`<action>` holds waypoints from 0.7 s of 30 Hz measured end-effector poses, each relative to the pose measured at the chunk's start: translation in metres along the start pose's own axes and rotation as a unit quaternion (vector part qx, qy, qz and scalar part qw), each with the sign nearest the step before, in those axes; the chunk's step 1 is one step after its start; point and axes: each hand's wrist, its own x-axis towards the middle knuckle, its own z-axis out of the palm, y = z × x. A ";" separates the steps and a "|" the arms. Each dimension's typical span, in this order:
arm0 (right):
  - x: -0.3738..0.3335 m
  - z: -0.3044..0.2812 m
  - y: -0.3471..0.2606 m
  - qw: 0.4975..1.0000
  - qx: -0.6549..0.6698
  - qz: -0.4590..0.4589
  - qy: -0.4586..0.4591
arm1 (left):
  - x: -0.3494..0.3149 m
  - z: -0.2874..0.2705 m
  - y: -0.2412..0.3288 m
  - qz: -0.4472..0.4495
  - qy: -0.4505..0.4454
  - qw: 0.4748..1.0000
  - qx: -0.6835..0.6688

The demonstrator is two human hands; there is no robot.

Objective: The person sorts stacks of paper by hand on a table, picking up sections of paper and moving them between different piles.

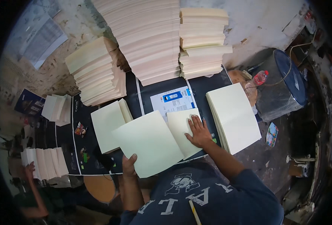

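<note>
My left hand [129,165] pinches the near-left edge of a large cream paper sheet [151,144], thumb on top and fingers hidden beneath. That sheet is tilted and overlaps a second cream sheet [179,125], which lies in front of me. On this second sheet my right hand [198,131] rests flat, fingers spread, holding nothing. To the left, partly behind the held sheet, is a short stack of cream sheets [108,122]. A thicker stack of cream sheets [235,112] stands right of my right hand. Beyond the sheets lies a white printed sheet [171,98].
Tall cream paper stacks [147,45] line the dark table's [132,93] far side. At far left, a co-worker's hand [30,170] touches a paper pile [48,164]. A small snack packet [80,129] lies leftward. A blue-lidded drum [282,82] and red-capped bottle [259,79] stand right.
</note>
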 end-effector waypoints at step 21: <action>-0.044 -0.139 -0.014 0.946 0.185 0.224 0.143 | -0.007 -0.013 -0.002 0.025 0.014 0.999 -0.016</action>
